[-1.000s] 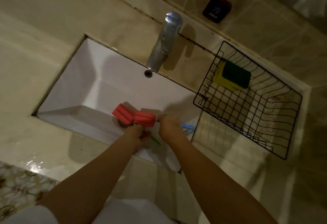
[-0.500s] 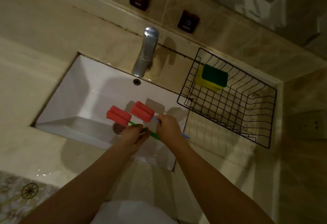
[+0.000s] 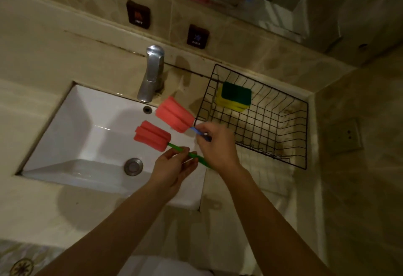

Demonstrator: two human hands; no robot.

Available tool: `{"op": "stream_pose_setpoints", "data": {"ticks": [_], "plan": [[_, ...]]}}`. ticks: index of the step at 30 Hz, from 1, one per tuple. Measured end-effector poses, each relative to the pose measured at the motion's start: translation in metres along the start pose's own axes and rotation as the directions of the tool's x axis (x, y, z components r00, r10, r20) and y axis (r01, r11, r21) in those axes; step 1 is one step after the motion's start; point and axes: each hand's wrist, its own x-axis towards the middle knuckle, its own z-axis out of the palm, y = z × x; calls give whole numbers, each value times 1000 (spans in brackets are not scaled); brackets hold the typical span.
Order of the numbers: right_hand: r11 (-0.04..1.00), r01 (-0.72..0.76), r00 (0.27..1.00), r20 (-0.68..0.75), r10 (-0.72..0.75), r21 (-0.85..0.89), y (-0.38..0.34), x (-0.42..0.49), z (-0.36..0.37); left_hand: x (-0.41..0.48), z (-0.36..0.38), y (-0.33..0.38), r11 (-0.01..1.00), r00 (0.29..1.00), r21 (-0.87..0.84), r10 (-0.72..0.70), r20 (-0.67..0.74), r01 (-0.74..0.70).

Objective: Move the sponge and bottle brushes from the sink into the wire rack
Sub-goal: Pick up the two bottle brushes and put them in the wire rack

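Observation:
Two bottle brushes with red foam heads are held above the white sink (image 3: 72, 123). My left hand (image 3: 172, 166) grips the green-handled brush (image 3: 151, 136) by its handle. My right hand (image 3: 216, 145) grips the blue-handled brush (image 3: 174, 114), whose head points up-left, close to the left edge of the black wire rack (image 3: 303, 136). A yellow sponge with a green scouring top (image 3: 234, 97) lies in the rack's back left corner. The green handle's end passes under my right hand.
A chrome tap (image 3: 152, 73) stands behind the sink, close to the raised brush head. The drain (image 3: 133, 166) shows in the basin. Hot and cold plates (image 3: 138, 15) sit on the tiled wall. The rack stands on the beige counter (image 3: 250, 179) in a wall corner.
Both hands have lifted the brushes out of the basin and carried them up and to the right, toward the rack. The blue-handled brush now sits higher than the green one.

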Motion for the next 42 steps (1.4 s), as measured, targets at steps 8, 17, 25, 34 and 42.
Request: {"op": "stream_pose_setpoints", "data": {"ticks": [8,17,25,34,42], "plan": [[998,-10,989,-148,0,-65,20,26,-65,-11,43,-8,998,995,65,-5,99,-2],[957,-234,966,-151,209,-174,95,60,-80,-10,69,-19,988,989,152,2,150,-25],[901,-236,969,-17,247,-363,126,76,-63,-3,78,-23,988,990,157,-34,139,11],[869,-309,951,-93,296,-388,134,104,-45,-4,70,-26,985,991,167,-58,118,38],[910,-310,951,-86,298,-276,137,104,-37,-3,72,-23,983,991,182,-58,121,35]]}}
